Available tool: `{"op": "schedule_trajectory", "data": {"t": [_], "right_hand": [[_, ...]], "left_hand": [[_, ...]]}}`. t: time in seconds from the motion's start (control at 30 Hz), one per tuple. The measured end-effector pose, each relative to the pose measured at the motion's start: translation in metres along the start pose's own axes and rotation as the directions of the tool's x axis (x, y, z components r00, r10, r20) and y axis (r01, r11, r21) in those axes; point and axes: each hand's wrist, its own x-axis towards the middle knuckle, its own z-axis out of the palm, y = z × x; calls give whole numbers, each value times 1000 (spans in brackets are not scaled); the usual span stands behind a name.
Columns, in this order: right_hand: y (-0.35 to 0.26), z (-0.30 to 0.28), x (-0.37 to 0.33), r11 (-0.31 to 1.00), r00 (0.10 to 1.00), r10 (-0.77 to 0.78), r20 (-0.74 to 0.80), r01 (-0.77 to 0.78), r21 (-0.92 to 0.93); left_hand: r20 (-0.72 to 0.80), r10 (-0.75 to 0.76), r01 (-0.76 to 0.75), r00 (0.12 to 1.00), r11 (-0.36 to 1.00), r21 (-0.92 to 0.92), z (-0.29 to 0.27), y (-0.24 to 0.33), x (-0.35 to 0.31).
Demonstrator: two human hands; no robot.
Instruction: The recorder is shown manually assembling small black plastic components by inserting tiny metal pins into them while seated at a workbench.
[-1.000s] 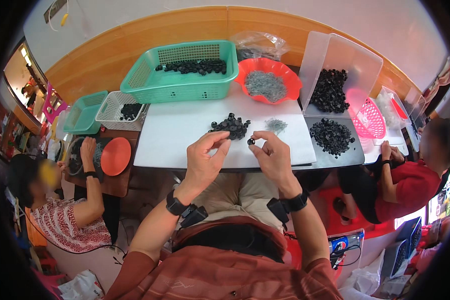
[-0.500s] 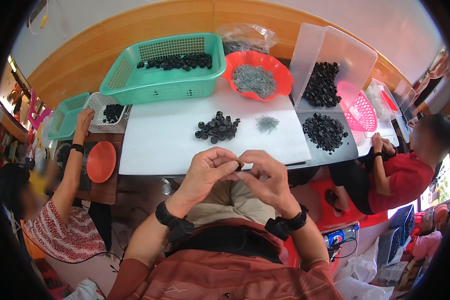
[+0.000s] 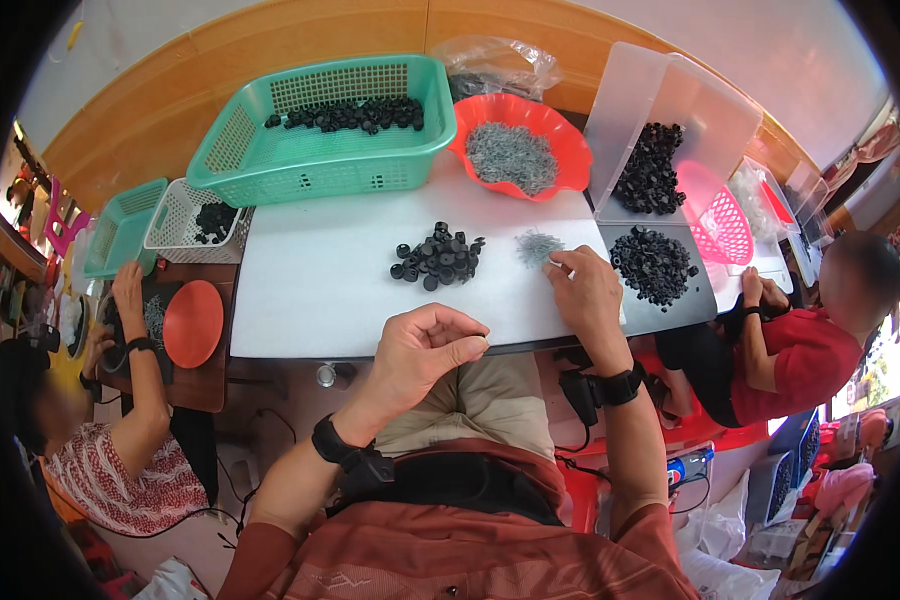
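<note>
My left hand is closed in a pinch above the table's front edge. Only a dark sliver of the small black round part shows between its thumb and forefinger. Further right, my right hand reaches over the white mat, fingertips drawn together at the near edge of a small pile of thin silvery metal pins. Whatever lies between those fingertips is too small to make out. A heap of small black round parts sits on the mat, left of the pins.
Behind the mat stand a green basket and a red scalloped bowl of pins. More black parts lie on a dark board at right, before a clear bin. One person sits on each side, the left one by a red plate.
My right hand has left my left hand and moved forward and right to the pin pile. The left hand keeps its pinch. The person at left has drawn an arm back from the white basket.
</note>
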Motion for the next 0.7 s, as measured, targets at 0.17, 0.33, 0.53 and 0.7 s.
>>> {"op": "schedule_trajectory", "data": {"t": [0.17, 0.33, 0.53, 0.7], "right_hand": [[-2, 1, 4, 999, 998, 38, 41, -37, -37], [0, 4, 3, 998, 998, 57, 26, -58, 24], [1, 1, 8, 996, 995, 85, 56, -85, -6], [-2, -2, 11, 994, 988, 111, 111, -107, -37]], "left_hand": [[13, -2, 3, 1000, 1000, -14, -2, 0, 0], [12, -9, 9, 1000, 1000, -29, -2, 0, -2], [5, 5, -5, 1000, 1000, -12, -4, -3, -6], [6, 18, -18, 1000, 999, -28, -4, -3, -9]]}}
